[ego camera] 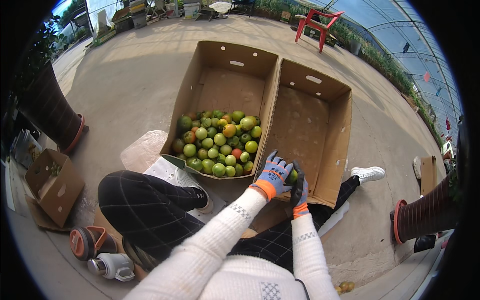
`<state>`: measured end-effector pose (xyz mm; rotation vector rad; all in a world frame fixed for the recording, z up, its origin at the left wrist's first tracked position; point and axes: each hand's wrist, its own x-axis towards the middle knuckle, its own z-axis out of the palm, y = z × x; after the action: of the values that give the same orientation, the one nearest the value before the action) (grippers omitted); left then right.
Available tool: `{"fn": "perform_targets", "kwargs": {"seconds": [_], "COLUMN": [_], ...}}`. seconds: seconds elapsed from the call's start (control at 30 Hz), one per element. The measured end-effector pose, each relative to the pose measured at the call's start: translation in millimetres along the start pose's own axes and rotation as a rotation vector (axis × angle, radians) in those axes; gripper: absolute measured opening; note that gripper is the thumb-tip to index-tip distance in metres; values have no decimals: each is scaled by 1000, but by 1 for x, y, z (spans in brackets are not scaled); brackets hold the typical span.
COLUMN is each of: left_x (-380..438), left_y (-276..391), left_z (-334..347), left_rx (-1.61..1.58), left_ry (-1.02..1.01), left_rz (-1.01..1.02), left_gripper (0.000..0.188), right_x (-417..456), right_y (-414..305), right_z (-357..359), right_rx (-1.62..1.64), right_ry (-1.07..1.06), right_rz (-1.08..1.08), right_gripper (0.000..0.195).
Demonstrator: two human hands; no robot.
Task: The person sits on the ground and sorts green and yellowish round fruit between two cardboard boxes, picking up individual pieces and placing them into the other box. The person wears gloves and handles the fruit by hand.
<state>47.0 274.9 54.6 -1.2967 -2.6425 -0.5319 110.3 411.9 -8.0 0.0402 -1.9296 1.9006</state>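
Observation:
My left hand [275, 174] and my right hand [299, 190] wear grey-blue and orange work gloves with dark coated fingers. A green tomato [293, 176] is held between the two hands, partly hidden by the gloves. They are over the near end of the right cardboard box [300, 123], whose visible floor holds no tomatoes. Beside it, touching along one wall, stands the left cardboard box [234, 88]. Many tomatoes [219, 139], mostly green with a few orange or red, are heaped at its near end.
My legs stretch around the boxes. At the left are a smaller cardboard box [56, 187], a grey jug [112, 266] and a dark lidded flask [92, 243]. Large planters [56, 108] flank both sides. A red plastic chair [318, 26] stands farther off. Several tomatoes [344, 287] lie near the bottom right.

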Motion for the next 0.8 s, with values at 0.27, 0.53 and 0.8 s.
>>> {"fn": "perform_targets", "kwargs": {"seconds": [0.27, 0.53, 0.8], "left_x": [3, -23, -19], "left_y": [-31, -105, -101], "left_z": [-15, 29, 27], "left_rx": [-231, 25, 208], "left_ry": [438, -39, -59], "left_rz": [-35, -601, -623], "left_gripper": [63, 69, 76], "right_x": [14, 1, 4], "right_y": [68, 29, 3], "right_z": [-25, 19, 28], "right_rx": [61, -987, -1099], "right_ry": [190, -43, -149], "right_rz": [503, 243, 414], "right_gripper": [41, 61, 64]}}
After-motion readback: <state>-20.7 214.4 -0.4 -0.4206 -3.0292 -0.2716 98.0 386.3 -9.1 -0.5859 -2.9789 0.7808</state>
